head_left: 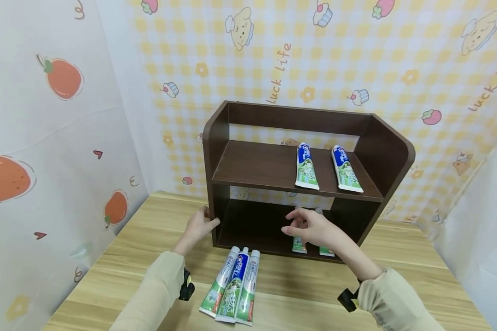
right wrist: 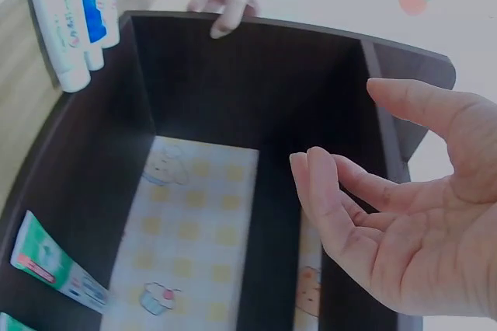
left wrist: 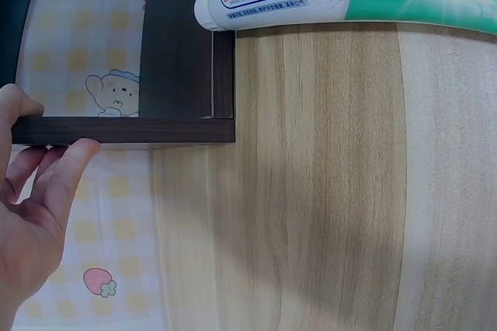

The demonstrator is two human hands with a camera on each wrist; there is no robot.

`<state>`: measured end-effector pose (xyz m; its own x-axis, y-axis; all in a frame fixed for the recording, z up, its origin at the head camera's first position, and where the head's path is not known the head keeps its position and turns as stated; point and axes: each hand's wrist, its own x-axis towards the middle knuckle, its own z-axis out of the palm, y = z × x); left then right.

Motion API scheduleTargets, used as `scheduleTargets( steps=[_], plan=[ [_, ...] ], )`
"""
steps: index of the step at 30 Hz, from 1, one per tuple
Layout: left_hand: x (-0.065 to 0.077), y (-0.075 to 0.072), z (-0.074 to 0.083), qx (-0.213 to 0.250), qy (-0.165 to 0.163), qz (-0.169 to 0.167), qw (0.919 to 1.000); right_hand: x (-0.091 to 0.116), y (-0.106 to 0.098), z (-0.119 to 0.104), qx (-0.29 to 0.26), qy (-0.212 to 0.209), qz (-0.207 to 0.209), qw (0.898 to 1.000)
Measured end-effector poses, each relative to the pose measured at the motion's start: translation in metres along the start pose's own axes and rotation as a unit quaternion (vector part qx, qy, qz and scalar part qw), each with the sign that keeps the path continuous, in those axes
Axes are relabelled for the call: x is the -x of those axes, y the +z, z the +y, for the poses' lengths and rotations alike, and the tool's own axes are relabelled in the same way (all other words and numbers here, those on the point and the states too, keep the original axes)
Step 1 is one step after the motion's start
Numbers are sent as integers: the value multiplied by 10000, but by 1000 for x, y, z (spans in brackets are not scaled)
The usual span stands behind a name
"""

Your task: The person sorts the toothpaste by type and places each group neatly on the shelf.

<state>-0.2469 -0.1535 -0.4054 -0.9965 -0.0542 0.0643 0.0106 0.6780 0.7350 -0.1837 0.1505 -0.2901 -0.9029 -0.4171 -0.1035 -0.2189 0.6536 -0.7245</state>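
Observation:
My left hand grips the left side panel of a dark brown two-tier shelf; the left wrist view has the thumb on one face of the panel and the fingers on the other. In front of the lower tier, my right hand hovers with loosely bent fingers and nothing between them. Behind it, a green-and-white toothpaste tube and another tube lie on the lower tier, partly hidden by the hand. Two blue-and-green toothpaste tubes lie side by side on the upper tier, towards the right.
On the wooden table, before the shelf's left part, three tubes lie together: a blue-and-green one between two white-and-green toothpaste tubes. A patterned cloth hangs behind the shelf, and a white one hangs at left.

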Motion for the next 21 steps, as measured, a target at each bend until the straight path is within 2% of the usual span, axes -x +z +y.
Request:
scheduleTargets(
  steps=[8, 15, 21],
  plan=[
    [-1, 1, 0, -28, -5, -12, 10000, -4, 22, 14, -184, 2, -284, 9994],
    [-1, 2, -1, -11, 11, -5, 10000, -11, 49, 31, -764, 357, -460, 9954],
    [-1, 1, -1, 22, -8, -11, 10000, -20, 71, 42, -1000, 479, -585, 9921]
  ],
)
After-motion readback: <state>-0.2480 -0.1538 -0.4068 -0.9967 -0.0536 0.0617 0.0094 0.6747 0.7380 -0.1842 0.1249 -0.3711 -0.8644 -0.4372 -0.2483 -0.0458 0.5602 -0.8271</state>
